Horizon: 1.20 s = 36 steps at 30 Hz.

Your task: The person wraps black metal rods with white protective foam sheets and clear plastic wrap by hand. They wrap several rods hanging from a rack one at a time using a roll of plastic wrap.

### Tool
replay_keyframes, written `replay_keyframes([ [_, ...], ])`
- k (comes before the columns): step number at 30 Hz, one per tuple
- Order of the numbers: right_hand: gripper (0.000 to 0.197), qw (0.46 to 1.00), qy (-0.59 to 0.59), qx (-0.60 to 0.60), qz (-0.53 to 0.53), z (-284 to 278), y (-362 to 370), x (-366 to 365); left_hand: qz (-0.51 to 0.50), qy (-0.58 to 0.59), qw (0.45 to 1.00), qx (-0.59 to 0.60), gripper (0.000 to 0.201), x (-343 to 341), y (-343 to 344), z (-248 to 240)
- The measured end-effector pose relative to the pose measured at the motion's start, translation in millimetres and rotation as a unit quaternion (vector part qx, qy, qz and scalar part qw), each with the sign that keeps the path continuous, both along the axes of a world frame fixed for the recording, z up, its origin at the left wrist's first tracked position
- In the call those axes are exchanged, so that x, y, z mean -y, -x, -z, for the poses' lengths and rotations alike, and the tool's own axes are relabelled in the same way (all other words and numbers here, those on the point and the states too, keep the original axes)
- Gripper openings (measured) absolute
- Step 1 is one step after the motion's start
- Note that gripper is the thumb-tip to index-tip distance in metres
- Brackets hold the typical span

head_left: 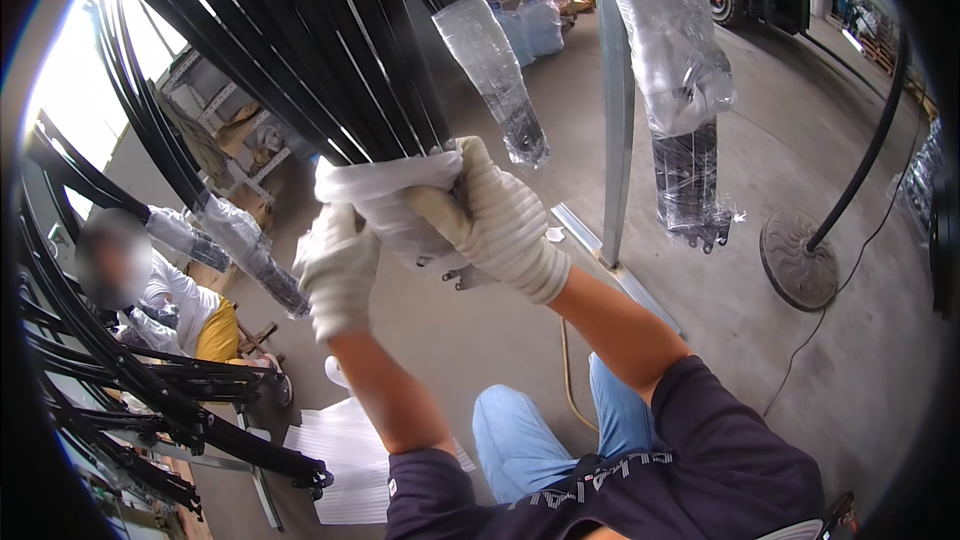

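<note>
Both gloved hands, left (338, 270) and right (497, 222), grip clamped on white wrap (385, 185), bunching it tight round rod bundle (330, 60) end.

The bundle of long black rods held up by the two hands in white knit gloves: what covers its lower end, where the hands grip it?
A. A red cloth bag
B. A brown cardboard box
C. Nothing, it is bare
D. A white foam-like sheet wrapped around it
D: both the left hand and the right hand clasp a white foam-like wrap around the end of the bundle of long black rods.
</note>
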State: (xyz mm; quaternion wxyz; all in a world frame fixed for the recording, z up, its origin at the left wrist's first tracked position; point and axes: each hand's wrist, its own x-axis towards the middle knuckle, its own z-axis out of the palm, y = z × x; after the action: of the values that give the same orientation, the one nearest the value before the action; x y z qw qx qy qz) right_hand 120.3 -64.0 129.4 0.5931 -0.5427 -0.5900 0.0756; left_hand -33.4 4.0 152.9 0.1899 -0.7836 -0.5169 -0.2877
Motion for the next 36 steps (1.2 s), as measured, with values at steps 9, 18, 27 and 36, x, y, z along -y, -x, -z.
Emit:
replay_keyframes([
  [9, 0.05, 0.957, -0.11, -0.161, -0.214, 2, 6, -11, 0.452, 0.227, 0.501, 0.702, 0.044, -7, 17, -14],
  [18, 0.067, 0.856, -0.015, -0.043, -0.516, -2, -22, -86, 0.285, -0.232, 0.878, 0.308, 0.07, -15, -8, -11],
  [27, 0.091, 0.728, 0.002, -0.008, -0.685, -14, -26, -114, 0.219, -0.269, 0.936, 0.065, 0.016, 20, 7, -35],
  [36, 0.078, 0.683, 0.094, -0.112, -0.715, -6, -36, -123, 0.523, 0.096, 0.797, 0.288, 0.016, 8, 31, -39],
])
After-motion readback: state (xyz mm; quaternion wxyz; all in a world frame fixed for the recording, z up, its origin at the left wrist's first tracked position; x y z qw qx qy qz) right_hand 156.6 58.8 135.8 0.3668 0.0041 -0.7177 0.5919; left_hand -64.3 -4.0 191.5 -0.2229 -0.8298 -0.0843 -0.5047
